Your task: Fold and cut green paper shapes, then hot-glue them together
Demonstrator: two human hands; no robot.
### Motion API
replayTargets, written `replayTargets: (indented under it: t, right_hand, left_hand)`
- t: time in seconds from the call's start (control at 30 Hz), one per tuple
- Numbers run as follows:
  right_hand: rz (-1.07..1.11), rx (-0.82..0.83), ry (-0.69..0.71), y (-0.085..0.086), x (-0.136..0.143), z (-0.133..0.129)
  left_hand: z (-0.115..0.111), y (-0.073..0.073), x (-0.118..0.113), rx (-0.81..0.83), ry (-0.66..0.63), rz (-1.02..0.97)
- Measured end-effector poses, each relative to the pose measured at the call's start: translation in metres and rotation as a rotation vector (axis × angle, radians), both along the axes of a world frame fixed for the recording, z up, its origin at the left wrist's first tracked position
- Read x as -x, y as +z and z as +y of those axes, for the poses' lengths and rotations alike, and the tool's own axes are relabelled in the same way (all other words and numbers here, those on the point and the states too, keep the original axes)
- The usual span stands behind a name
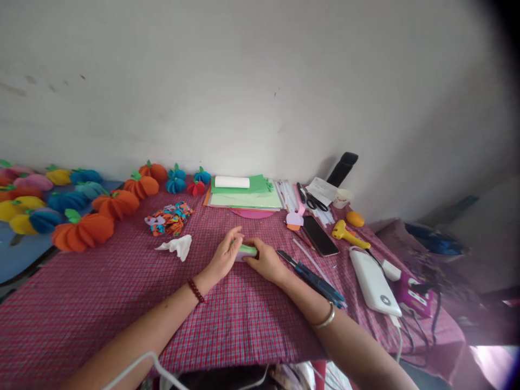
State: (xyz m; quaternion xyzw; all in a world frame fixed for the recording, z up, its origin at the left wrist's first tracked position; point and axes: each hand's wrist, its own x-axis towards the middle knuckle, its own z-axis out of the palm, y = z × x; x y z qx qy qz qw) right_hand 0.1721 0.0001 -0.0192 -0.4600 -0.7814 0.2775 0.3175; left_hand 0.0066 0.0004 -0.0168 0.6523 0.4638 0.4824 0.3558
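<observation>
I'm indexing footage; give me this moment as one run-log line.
left hand: touching green-and-lilac paper | right hand: holding same paper | table left: white tissue, orange pumpkins | table right: phone

Craft workspace, paper pumpkins (pixel 83 232), scissors (pixel 317 203)

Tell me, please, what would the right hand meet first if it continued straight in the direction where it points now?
Beyond the paper it holds, the right hand would probably meet the left hand, close ahead; exact depth is unclear.
</observation>
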Motion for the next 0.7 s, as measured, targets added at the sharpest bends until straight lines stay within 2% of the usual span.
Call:
replayTargets:
  t: [0.17, 0.27, 0.37, 0.5, 0.57, 0.7]
  right_hand:
    - [-0.051, -0.022, 0.023, 0.007, -0.001, -0.002]
    - [-0.07, -0.028, 0.001, 0.008, -0.002, 0.0]
    - [-0.077, -0.021, -0.016, 0.008, -0.002, 0.001]
    - [-0.081, -0.013, -0.031, 0.008, -0.002, 0.001]
    - [-0.083, -0.01, -0.031, 0.009, -0.002, 0.001]
    - [-0.076, -0.007, -0.012, 0.01, -0.002, 0.001]
  left_hand:
    - [-0.006, 0.006, -0.001, 0.026, -0.085, -0.024]
    - [-0.004, 0.005, 0.004, 0.02, -0.025, -0.105]
    - [0.002, -0.001, 0.009, 0.007, 0.059, -0.195]
    - [0.004, -0.011, 0.012, 0.118, -0.137, -0.189]
    - [0.003, -0.013, 0.013, 0.123, -0.223, -0.17]
    - [0.002, -0.011, 0.015, 0.123, -0.266, -0.171]
